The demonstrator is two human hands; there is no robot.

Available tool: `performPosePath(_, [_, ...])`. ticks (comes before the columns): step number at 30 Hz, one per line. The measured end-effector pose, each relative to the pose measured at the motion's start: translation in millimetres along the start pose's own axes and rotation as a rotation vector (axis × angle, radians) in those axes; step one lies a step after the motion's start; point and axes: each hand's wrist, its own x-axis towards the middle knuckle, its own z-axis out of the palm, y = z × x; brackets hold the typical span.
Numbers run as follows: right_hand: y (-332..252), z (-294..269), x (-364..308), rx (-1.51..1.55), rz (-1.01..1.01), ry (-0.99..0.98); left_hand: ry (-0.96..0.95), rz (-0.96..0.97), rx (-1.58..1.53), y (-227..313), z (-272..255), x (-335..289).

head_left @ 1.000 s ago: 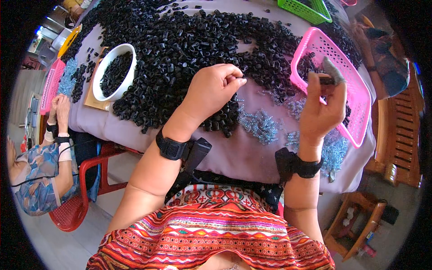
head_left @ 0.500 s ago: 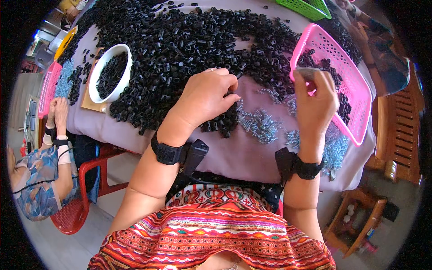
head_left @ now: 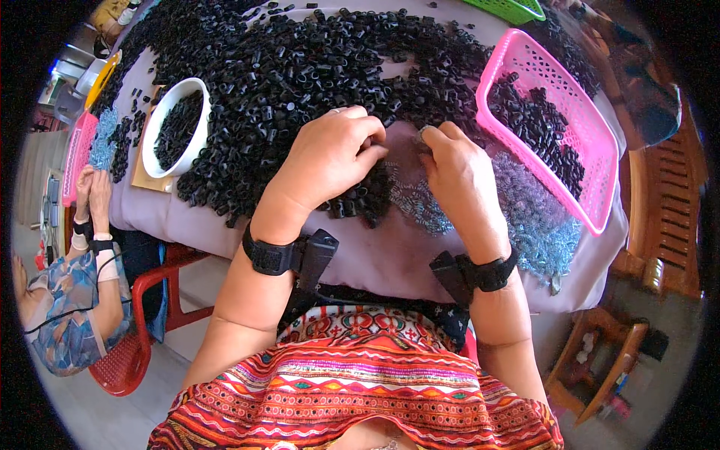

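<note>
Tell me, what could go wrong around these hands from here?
Small loose bluish coils lie near the edge of the pale lilac cloth, so the right hand or its forearm might brush some off. The coils also lie beside the pink perforated plastic basket; some could get mixed with the small black pieces inside.

At eight o'clock a red plastic chair (head_left: 122, 367) stands on the pale floor (head_left: 180, 375), and just beyond it sits a person in a blue patterned top (head_left: 71, 330). At ten o'clock are silvery pots (head_left: 88, 81). A green basket (head_left: 506, 7) is at one o'clock; a slatted wooden bench (head_left: 675, 210) at three; a small wooden stand (head_left: 616, 375) at four.
</note>
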Motion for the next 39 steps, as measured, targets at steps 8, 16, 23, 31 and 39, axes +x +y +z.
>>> performPosePath(8, [1.2, -2.2, -1.1, -0.03, -0.055, 0.056, -0.07, 0.076, 0.053, 2.9, -4.1, 2.4])
performPosePath(16, [4.9, 10.3, 1.9, 0.221, -0.084, 0.204, -0.006, 0.059, 0.081, 9.3, 7.4, 0.8])
performPosePath(23, [-2.0, 4.5, 2.5, 0.417, 0.027, 0.15, 0.128, -0.011, -0.178, 8.0, 11.5, 2.6])
performPosePath(31, [0.4, 12.1, 2.5, 0.717, 0.121, 0.209, 0.007, -0.204, -0.619, 16.6, 17.3, 0.6])
performPosePath(39, [-3.6, 8.8, 1.2, 0.724, 0.123, 0.206, 0.008, -0.138, -0.699, 22.3, 14.0, -0.1])
